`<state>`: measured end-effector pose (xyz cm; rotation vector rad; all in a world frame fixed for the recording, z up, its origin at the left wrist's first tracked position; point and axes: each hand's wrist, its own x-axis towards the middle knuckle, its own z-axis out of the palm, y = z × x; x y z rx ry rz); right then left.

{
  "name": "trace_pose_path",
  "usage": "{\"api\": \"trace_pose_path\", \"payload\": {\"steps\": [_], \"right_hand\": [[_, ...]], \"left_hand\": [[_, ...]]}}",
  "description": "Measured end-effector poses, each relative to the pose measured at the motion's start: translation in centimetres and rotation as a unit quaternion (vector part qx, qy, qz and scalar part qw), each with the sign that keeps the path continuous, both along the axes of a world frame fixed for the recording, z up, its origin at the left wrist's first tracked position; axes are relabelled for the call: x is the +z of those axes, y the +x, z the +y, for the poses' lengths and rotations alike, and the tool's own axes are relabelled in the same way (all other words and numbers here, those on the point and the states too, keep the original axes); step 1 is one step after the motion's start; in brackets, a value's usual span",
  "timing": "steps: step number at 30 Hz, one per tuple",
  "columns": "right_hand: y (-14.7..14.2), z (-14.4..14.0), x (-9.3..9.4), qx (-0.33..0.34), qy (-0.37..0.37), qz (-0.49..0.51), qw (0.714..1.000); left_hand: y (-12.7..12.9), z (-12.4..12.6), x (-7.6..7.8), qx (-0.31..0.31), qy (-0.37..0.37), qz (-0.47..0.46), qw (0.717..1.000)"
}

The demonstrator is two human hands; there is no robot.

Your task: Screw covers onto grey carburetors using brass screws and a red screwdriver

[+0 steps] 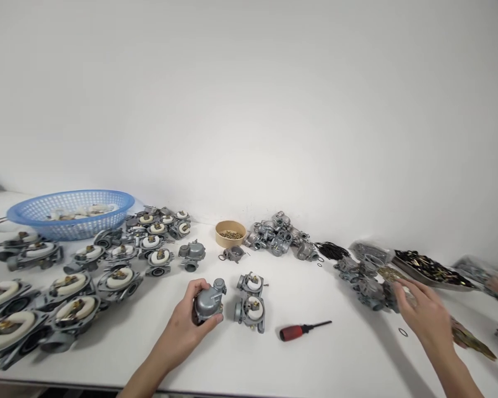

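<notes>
Low centre of the frame, our left hand (190, 319) grips a closed carburetor (209, 303). Our right hand (423, 314), fingers spread open, reaches into the parts pile (367, 284) at right and could scatter loose pieces.

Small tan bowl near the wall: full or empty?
Not empty. The tan bowl stands upright on the table and holds a layer of small brass-coloured parts below its rim; how deep cannot be told.

One head-worn camera looks forward and slightly down across a white table (340, 354) toward a wall (249, 99).
</notes>
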<state>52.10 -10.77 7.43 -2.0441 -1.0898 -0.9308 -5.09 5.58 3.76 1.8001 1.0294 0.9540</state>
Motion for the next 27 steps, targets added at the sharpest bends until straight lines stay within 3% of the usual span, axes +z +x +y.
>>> {"api": "trace_pose_path", "payload": {"steps": [3, 7, 10, 13, 14, 16, 20, 22, 27], "right_hand": [[-5.7, 1.7, 2.7, 0.068, 0.051, -0.072, 0.994], [-13.7, 6.2, 7.5, 0.197, 0.028, -0.047, 0.979], [-19.4, 10.7, 10.5, 0.346, -0.122, 0.038, 0.929], [-24.2, 14.1, 11.8, 0.454, -0.330, 0.087, 0.823], [-25.4, 14.6, 11.9, 0.474, -0.376, 0.087, 0.791], [-26.9, 14.3, 11.3, 0.467, -0.442, 0.078, 0.762], [-26.4, 10.0, 8.1, 0.343, -0.501, 0.096, 0.789], [-25.4, 7.4, 6.0, 0.315, -0.502, 0.115, 0.797], [-24.7, 4.8, 2.1, 0.296, -0.549, 0.123, 0.772]], "left_hand": [[0.1, -0.4, 0.4, 0.019, 0.016, -0.004, 1.000], [0.1, -0.7, 0.8, 0.038, 0.035, 0.002, 0.999], [0.1, -0.6, 0.6, 0.026, 0.016, -0.015, 0.999], [0.1, -0.4, 0.2, 0.007, -0.008, -0.038, 0.999], [0.2, -0.3, 0.0, 0.002, -0.012, -0.041, 0.999], [0.2, -0.1, -0.1, 0.000, -0.017, -0.040, 0.999], [0.0, 0.0, -0.2, 0.011, 0.004, -0.016, 1.000], [-0.1, 0.0, -0.1, 0.016, 0.020, -0.010, 1.000], [-0.3, -0.4, 0.3, 0.003, 0.038, -0.013, 0.999]]}}
